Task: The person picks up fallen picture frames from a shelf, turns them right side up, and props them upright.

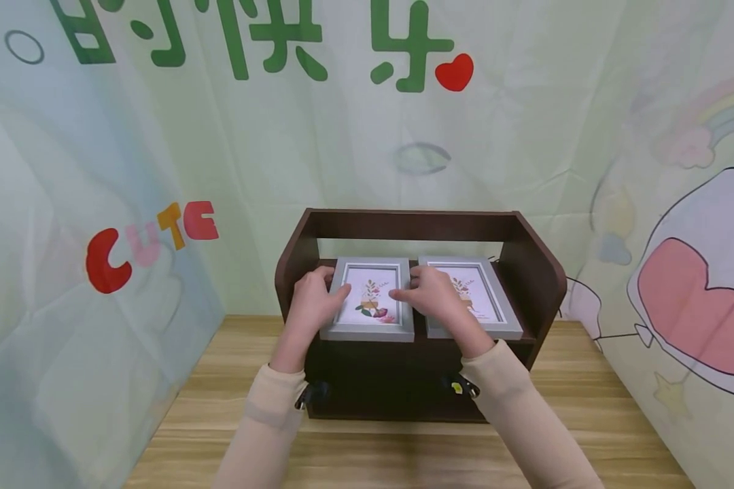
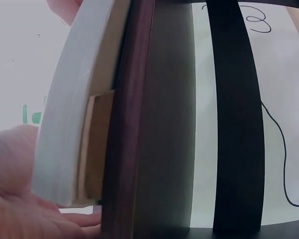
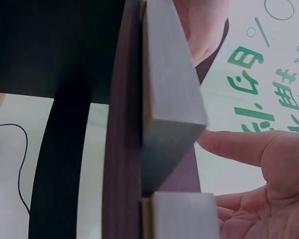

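Note:
Two grey picture frames with flower-pot prints lie face up, side by side, on a dark brown shelf unit (image 1: 397, 380). Around the left picture frame (image 1: 371, 309) are both hands. My left hand (image 1: 315, 299) grips its left edge, thumb over the front and fingers at the side. On the opposite edge, my right hand (image 1: 435, 293) holds it with the thumb on the front and the fingers in the gap between the frames. That hand partly covers the right picture frame (image 1: 486, 299). In the left wrist view, the frame's pale side (image 2: 70, 109) stands beside the hand.
The shelf unit has raised side panels (image 1: 541, 285) and a back rail (image 1: 412, 225). It stands on a wood-grain table (image 1: 245, 387). Printed cloth (image 1: 269, 149) hangs behind and on both sides. A thin black cable (image 2: 284, 164) runs behind the shelf.

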Action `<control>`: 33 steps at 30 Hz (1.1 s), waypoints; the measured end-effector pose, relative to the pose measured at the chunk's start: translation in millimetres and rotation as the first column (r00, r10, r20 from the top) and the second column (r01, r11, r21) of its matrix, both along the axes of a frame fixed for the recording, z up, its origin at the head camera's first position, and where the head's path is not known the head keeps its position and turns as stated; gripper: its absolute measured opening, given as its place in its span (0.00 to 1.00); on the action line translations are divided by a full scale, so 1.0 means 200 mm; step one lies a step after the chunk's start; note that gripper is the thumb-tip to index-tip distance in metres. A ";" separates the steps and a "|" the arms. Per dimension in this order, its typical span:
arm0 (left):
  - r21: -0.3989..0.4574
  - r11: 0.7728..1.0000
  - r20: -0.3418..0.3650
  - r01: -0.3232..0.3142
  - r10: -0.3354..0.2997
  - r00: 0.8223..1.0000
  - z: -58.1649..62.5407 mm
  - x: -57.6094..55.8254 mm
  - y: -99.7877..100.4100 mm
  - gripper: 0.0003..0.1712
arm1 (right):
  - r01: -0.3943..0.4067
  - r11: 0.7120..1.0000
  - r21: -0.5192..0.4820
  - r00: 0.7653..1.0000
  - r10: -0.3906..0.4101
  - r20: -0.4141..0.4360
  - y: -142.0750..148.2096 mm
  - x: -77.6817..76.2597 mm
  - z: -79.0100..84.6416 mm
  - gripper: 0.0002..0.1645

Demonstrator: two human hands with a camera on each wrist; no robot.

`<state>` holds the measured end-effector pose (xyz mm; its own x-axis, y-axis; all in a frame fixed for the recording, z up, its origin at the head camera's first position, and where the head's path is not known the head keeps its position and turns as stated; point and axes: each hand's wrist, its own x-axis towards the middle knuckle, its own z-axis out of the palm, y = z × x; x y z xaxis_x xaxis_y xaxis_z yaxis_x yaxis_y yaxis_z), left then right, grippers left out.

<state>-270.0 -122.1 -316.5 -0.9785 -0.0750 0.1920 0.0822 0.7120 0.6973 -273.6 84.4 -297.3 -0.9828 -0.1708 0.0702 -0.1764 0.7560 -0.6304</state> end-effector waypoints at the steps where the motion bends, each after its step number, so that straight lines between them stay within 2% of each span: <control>1: -0.001 1.000 0.005 -0.001 0.001 1.000 0.00 0.00 0.00 0.30 | -0.003 1.000 0.011 1.000 0.003 -0.005 0.00 0.00 0.00 0.41; 5: 0.003 1.000 0.019 -0.006 0.006 1.000 -0.01 -0.01 0.01 0.30 | -0.001 0.999 0.033 1.000 0.002 -0.009 -0.01 -0.01 -0.01 0.40; 11: 0.014 1.000 0.030 -0.015 0.014 0.999 -0.01 -0.02 0.01 0.30 | 0.009 1.000 0.016 1.000 -0.009 0.016 -0.02 -0.02 0.00 0.40; 19: 0.033 0.999 0.048 -0.016 0.014 0.999 -0.01 -0.03 0.01 0.32 | 0.015 0.999 0.032 1.000 -0.016 0.013 -0.03 -0.03 0.01 0.32; 25: 0.053 0.998 0.033 -0.025 0.024 0.999 -0.02 -0.03 0.01 0.30 | 0.021 1.000 0.002 0.999 -0.021 0.043 -0.03 -0.02 0.00 0.37; 29: 0.064 0.997 0.011 -0.036 0.035 0.999 -0.03 -0.03 0.01 0.30 | 0.026 1.000 0.005 0.999 -0.026 0.020 -0.03 -0.01 0.00 0.34; 33: 0.086 0.995 -0.006 -0.055 0.055 0.998 -0.03 -0.02 0.02 0.30 | 0.052 0.998 -0.033 0.999 -0.052 0.014 -0.04 -0.01 0.00 0.34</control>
<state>-274.3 -119.0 -321.5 -0.9709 -0.1451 0.1903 0.0503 0.6535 0.7553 -275.2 76.9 -297.6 -0.9912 -0.1169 0.0619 -0.1287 0.7423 -0.6576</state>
